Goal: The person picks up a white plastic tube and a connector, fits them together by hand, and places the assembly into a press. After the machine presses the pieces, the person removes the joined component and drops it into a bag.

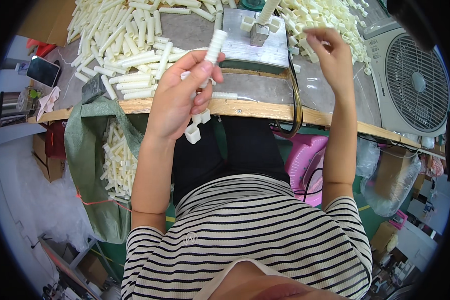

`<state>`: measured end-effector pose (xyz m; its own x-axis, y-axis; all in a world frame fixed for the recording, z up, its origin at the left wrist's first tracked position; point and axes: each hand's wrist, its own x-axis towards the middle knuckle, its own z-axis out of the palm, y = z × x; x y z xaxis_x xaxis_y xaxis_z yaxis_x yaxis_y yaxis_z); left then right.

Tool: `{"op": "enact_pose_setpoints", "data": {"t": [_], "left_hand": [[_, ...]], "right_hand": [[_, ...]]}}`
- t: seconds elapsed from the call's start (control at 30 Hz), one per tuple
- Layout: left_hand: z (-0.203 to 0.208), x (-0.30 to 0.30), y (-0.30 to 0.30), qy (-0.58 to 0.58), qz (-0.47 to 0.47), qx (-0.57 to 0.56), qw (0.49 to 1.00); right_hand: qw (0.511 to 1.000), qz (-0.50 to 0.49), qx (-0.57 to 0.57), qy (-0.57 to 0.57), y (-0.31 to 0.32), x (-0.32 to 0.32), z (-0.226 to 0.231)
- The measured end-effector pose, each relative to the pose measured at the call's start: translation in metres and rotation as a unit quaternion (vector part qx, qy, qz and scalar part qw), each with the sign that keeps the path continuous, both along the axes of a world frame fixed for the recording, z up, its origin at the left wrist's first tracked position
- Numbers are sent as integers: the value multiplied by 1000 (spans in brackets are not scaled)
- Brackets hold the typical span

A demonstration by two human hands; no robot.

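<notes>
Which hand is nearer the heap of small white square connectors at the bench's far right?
Right. The right hand hovers at the heap of small connectors, fingertips at its edge. The left hand is well left of it, gripping a ribbed white tube.

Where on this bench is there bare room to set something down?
Bare grey top shows beside the metal jig plate, toward the wooden front edge, under the right hand. The ribbed tubes and small fittings crowd the rest.

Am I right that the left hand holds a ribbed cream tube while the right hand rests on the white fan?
Not quite. In the head view the left hand does hold the ribbed cream tube, but the right hand reaches over the pile of small cream fittings, apart from the white fan.
</notes>
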<state>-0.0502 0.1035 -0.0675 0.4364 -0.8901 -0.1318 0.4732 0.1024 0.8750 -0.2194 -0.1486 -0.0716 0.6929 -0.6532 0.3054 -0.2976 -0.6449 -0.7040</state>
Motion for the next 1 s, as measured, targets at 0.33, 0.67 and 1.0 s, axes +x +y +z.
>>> {"op": "enact_pose_setpoints", "data": {"t": [0.33, 0.67, 1.0], "left_hand": [[7, -13, -12, -65, -48, 27, 996], [6, -18, -4, -32, -53, 16, 998], [3, -30, -6, -467, 103, -43, 877]], "right_hand": [[976, 57, -126, 169, 43, -23, -23], [986, -13, 106, -126, 72, -26, -5], [974, 164, -148, -48, 100, -1, 9]]}}
